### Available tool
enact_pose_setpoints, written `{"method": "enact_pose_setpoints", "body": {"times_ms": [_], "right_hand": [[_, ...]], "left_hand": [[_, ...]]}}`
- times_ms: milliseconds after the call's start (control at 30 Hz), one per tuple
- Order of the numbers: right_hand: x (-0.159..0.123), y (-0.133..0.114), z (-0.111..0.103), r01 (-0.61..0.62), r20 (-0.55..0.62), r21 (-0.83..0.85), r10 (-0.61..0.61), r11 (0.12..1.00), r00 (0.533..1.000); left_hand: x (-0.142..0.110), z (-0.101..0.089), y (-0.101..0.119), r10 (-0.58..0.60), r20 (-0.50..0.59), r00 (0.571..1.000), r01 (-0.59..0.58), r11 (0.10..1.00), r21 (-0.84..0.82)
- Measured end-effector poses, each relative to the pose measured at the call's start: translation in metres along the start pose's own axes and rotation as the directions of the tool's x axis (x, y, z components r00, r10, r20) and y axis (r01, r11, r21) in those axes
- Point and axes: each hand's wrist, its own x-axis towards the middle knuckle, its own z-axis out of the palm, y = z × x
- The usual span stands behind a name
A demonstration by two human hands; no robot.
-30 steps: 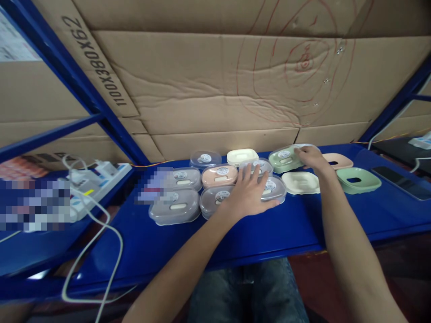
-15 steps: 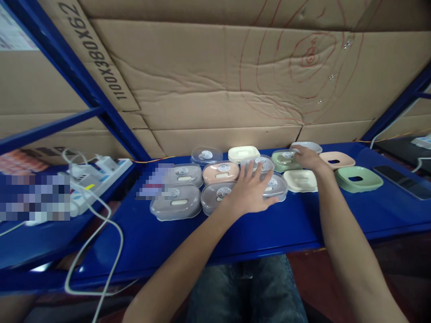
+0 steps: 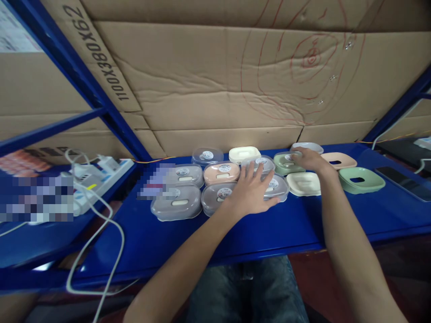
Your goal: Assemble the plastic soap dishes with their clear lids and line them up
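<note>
Several lidded soap boxes stand in rows on the blue shelf (image 3: pixel 188 237). My left hand (image 3: pixel 252 192) lies flat, fingers spread, on the clear-lidded boxes in the middle, over one grey box (image 3: pixel 276 186). My right hand (image 3: pixel 309 159) rests on the green box with a clear lid (image 3: pixel 284 162), fingers curled over its right end. A pink lidded box (image 3: pixel 221 172) and a larger grey box (image 3: pixel 175 202) sit to the left. Behind my right hand lies a loose clear lid (image 3: pixel 307 146).
Open trays lie to the right: cream (image 3: pixel 304 184), pink (image 3: pixel 338 160) and green (image 3: pixel 361 180). A phone (image 3: pixel 404 181) lies at far right. A power strip with plugs and white cables (image 3: pixel 96 175) sits on the left shelf. Cardboard covers the back wall.
The green lidded box was tilted up under my right hand a second ago; it now sits level on the shelf. My left hand has stayed flat on the middle boxes.
</note>
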Motion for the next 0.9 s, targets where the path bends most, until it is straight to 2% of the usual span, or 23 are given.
{"method": "enact_pose_setpoints", "body": {"times_ms": [400,600,700,800,867,900], "right_hand": [[-0.006,-0.010,-0.001,-0.025,-0.030,0.010,0.025,1.000,0.999],[-0.006,-0.009,-0.004,-0.044,-0.057,0.004,0.044,0.999,0.997],[-0.008,-0.013,-0.005,-0.061,-0.063,-0.020,0.059,0.998,0.996],[-0.015,-0.019,-0.012,-0.084,-0.081,-0.013,0.083,0.996,0.993],[-0.023,-0.023,-0.022,-0.096,-0.088,-0.001,0.095,0.995,0.992],[-0.027,-0.025,-0.028,-0.107,-0.089,0.000,0.106,0.994,0.990]], "left_hand": [[0.001,0.006,-0.001,0.004,-0.065,0.998,-0.005,1.000,-0.027],[0.000,-0.011,-0.003,-0.054,-0.050,0.997,0.047,0.990,-0.131],[0.003,-0.029,-0.023,-0.131,-0.045,0.990,0.123,0.980,-0.155],[0.008,-0.051,-0.062,-0.271,-0.091,0.958,0.261,0.960,-0.105],[0.012,-0.064,-0.095,-0.412,-0.102,0.905,0.408,0.911,-0.060],[0.013,-0.068,-0.112,-0.496,-0.106,0.862,0.493,0.868,-0.051]]}}
